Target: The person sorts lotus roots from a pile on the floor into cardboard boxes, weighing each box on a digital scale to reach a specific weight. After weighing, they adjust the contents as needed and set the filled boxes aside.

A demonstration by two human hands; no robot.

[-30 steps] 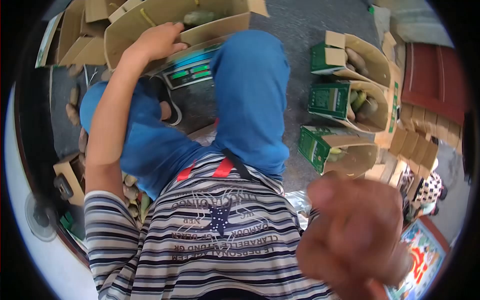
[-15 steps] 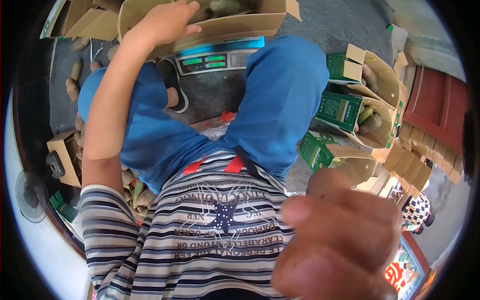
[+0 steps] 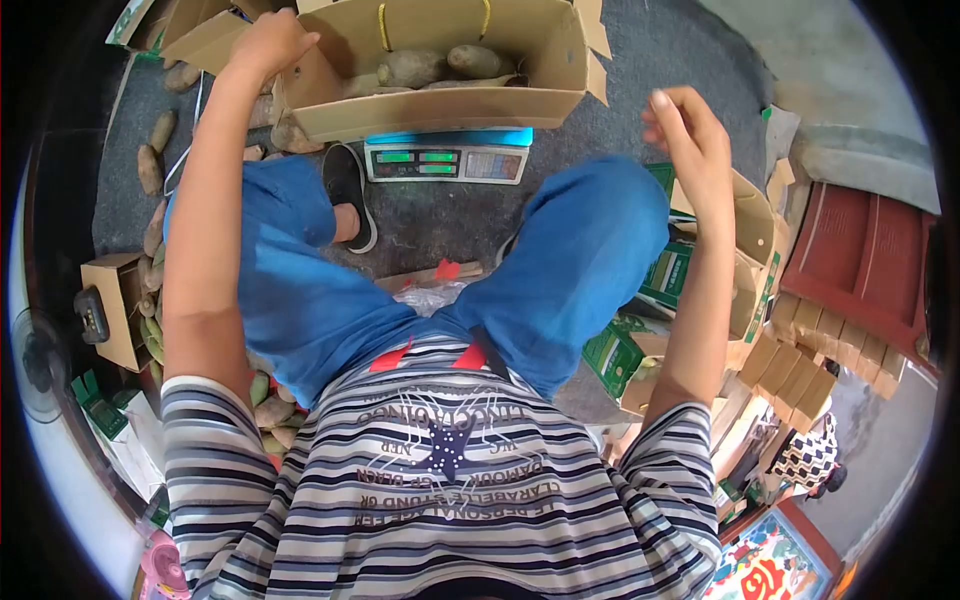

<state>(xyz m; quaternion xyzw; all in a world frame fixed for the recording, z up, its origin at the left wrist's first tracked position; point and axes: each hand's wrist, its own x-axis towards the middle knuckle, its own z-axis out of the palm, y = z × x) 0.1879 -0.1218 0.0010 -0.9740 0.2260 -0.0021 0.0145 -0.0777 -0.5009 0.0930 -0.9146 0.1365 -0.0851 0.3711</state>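
An open cardboard box point(image 3: 450, 110) with two yellow cord loops inside holds several brownish root vegetables point(image 3: 413, 69). It rests on a digital scale point(image 3: 447, 163) with lit green displays. My left hand point(image 3: 272, 45) is closed at the box's left end, thumb toward the inside, apparently gripping the wall; its other fingers are mostly hidden. My right hand point(image 3: 692, 130) hangs in the air right of the box, above my knee, with nothing in it. Its fingers are loosely bent and the thumb stands apart.
Loose root vegetables point(image 3: 150, 170) lie on the dark floor at left. Green-printed cartons point(image 3: 612, 360) stand beside my knee at right. Further right are a red wooden piece point(image 3: 860, 260), folded cardboard point(image 3: 785, 375) and a person in a checkered top point(image 3: 808, 455). My shoe point(image 3: 347, 200) is near the scale.
My right hand has gone from close below the camera to the far side of my right knee. My left hand has shifted left along the box to its end. More of the vegetables and the scale show.
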